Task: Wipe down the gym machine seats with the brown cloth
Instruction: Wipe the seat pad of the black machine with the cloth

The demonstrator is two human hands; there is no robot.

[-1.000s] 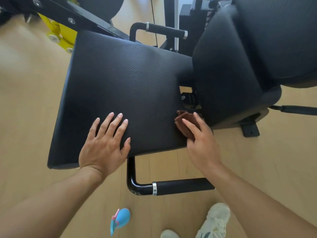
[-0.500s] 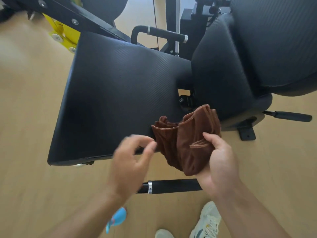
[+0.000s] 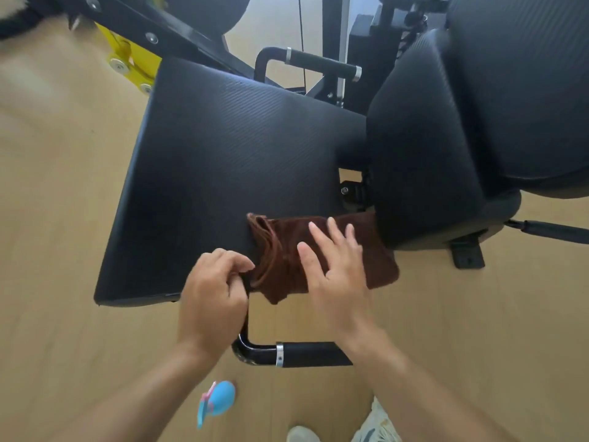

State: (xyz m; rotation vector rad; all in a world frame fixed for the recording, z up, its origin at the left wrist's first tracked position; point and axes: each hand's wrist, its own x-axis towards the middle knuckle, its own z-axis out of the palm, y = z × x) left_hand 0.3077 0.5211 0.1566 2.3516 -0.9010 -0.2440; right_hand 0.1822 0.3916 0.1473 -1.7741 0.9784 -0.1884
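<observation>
The folded brown cloth (image 3: 322, 256) overhangs the black textured seat pad's (image 3: 229, 173) near edge — pinched by the left hand (image 3: 213, 291), with the open, flat right hand (image 3: 338, 266) on top — so a loose push could slide it onto the floor.

Views: one only, head cam, so nothing is being shared with a second view
Position: sitting above the seat (image 3: 223, 173), at the person's head
Facing: looking forward and steeply down
Range: close; seat and backrest (image 3: 446, 122) are filling most of the frame
Near edge: forearms are entering from the bottom, left hand (image 3: 213, 291) and right hand (image 3: 334, 275) sitting lower centre
Bottom edge: shoe (image 3: 376, 425) and floor (image 3: 63, 218) are showing, so the view is reaching almost straight down
Top edge: machine frame (image 3: 178, 33) is getting cut off
Lens: wide-angle, straight edges are bowing near the borders
</observation>
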